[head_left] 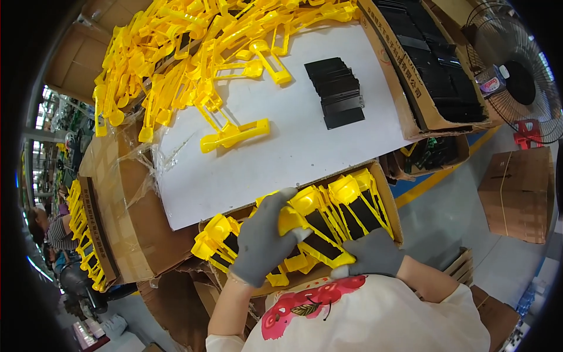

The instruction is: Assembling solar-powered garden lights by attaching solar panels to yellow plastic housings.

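Observation:
Both my hands wear grey gloves and work over a cardboard box (392,202) at the table's near edge. My left hand (263,236) grips a yellow plastic part with a black insert (316,226) that lies on the rows of finished parts in the box. My right hand (372,253) presses on the near end of the same part at the box's front. More yellow parts fitted with black strips (352,202) stand packed side by side in the box. A single loose yellow part (234,134) lies on the white table top (281,158).
A big heap of bare yellow parts (193,53) covers the table's far left. A stack of black strips (337,91) lies on the table's right side, beside an open box of more strips (434,64). A floor fan (519,76) and cardboard boxes stand right. People work at far left.

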{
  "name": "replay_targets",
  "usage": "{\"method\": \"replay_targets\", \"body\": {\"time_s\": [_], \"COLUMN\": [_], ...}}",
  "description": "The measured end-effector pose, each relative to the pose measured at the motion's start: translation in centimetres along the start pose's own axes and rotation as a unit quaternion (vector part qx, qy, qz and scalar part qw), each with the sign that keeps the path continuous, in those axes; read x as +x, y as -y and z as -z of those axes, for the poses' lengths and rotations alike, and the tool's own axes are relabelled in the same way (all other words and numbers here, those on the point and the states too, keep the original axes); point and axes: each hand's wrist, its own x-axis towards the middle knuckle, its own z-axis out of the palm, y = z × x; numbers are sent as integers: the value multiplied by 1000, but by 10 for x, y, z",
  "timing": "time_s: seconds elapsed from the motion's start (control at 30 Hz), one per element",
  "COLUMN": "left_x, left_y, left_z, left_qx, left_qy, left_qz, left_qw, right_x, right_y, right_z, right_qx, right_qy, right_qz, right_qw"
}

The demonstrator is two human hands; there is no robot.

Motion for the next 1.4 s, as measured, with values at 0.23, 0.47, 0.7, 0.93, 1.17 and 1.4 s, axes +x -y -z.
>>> {"method": "replay_targets", "body": {"time_s": [0.23,0.47,0.7,0.93,1.17,1.4], "left_x": [42,158,176,136,98,80], "left_y": [18,111,117,96,86,82], "left_z": [33,100,65,75,78,64], "left_qx": [203,358,301,-174,117,-58], "left_qy": [-40,-182,-152,-350,-381,-224], "left_qz": [-82,-52,140,19,-88,-43], "left_qw": [975,914,931,920,913,972], "right_x": [-1,50,82,113,151,170], "right_y": [-8,-34,-66,-117,-118,-89], "right_z": [29,75,91,99,101,103], "right_qx": [5,0,23,-96,-215,-284], "right_qy": [-4,-218,-264,-403,-349,-186], "right_qz": [-62,-54,-96,-68,29,-9], "right_qw": [998,975,960,908,912,941]}}
